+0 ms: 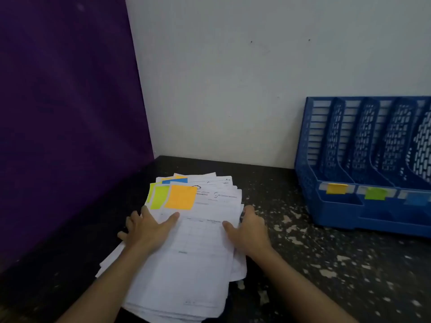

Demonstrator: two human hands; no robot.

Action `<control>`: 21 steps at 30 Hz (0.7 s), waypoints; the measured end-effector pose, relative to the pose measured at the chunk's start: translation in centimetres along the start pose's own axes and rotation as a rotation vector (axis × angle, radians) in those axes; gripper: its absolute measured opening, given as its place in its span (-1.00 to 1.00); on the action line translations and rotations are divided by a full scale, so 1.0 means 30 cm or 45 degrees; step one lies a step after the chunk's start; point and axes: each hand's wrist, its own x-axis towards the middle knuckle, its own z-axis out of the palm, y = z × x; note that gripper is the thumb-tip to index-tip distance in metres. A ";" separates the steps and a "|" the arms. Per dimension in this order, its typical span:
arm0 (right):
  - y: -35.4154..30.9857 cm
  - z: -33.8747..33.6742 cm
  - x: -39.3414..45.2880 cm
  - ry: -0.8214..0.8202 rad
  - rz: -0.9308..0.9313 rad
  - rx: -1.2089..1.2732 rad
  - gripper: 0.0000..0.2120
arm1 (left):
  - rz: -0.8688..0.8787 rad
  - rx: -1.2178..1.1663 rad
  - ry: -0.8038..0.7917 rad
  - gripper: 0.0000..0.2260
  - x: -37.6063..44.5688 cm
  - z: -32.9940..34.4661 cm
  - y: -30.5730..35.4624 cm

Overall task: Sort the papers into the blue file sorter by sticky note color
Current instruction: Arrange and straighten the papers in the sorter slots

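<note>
A fanned stack of white papers [200,248] lies on the dark speckled table. The top sheet carries an orange sticky note [180,197]; a green sticky note [158,197] and a blue sticky note [175,180] peek out from sheets beneath. My left hand [144,231] rests on the stack's left edge, fingers spread and thumb on the top sheet. My right hand [248,231] grips the stack's right edge, thumb on top and fingers curled over the side. The blue file sorter [310,183] stands at the right against the wall, with orange [335,188], green [375,193] and blue [417,198] labels on its front slots.
A purple panel [70,113] walls off the left side and a white wall [233,78] runs behind the table. Bare speckled tabletop [326,264] lies between the papers and the sorter.
</note>
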 end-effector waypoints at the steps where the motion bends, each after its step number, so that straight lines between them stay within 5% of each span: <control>1: -0.010 0.012 0.005 0.003 0.024 0.048 -0.47 | -0.010 0.067 -0.009 -0.13 -0.003 0.004 -0.007; 6: -0.030 0.050 0.050 0.009 0.236 0.251 -0.44 | 0.088 0.231 0.140 -0.15 -0.002 0.056 -0.037; 16: 0.023 -0.014 0.071 0.021 0.304 0.495 -0.82 | 0.154 0.105 0.166 -0.19 -0.002 0.080 0.016; 21: 0.104 -0.122 0.076 0.081 0.203 0.367 -0.57 | 0.234 0.022 0.092 -0.25 -0.031 0.135 0.116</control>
